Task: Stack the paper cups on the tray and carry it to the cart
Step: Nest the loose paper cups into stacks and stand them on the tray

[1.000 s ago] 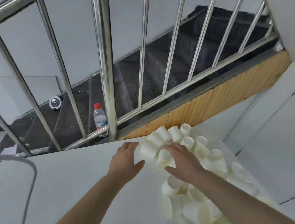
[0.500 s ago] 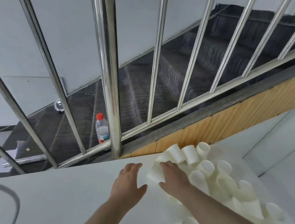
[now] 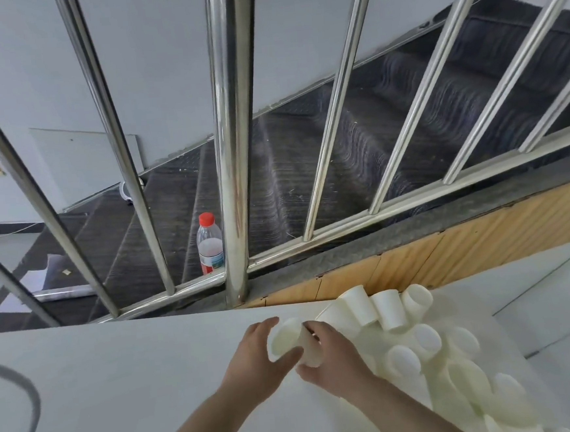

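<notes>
Head view shows the left hand (image 3: 257,361) curled round one paper cup (image 3: 284,338) while the right hand (image 3: 332,355) pinches a second cup (image 3: 310,350) at its mouth. Loose cups (image 3: 424,351) lie heaped to the right on the white table (image 3: 119,382). A crooked push could crush a rim, or an elbow could roll the heap off the right edge.

— Any readable text or brand?
— None; only a blurred red-and-blue label on the clear plastic red-capped bottle (image 3: 209,243) (standing behind the steel railing (image 3: 234,158)), lettering too small to read.
</notes>
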